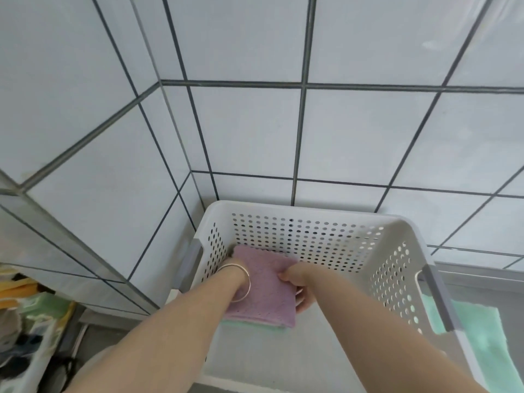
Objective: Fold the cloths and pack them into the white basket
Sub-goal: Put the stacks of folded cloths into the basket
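Purple folded cloth [261,285] lay inside the white basket [312,211], atop one mint cloth [249,324]; my left hand [236,275] and right hand [297,282] each pinched an edge. I judged it best released flat, corners squared. Counted: two cloths packed, one green cloth [479,333] outside.

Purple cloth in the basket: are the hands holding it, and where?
Yes. The folded purple cloth is held at its opposite side edges, left hand on the left edge, right hand on the right, inside the white basket.
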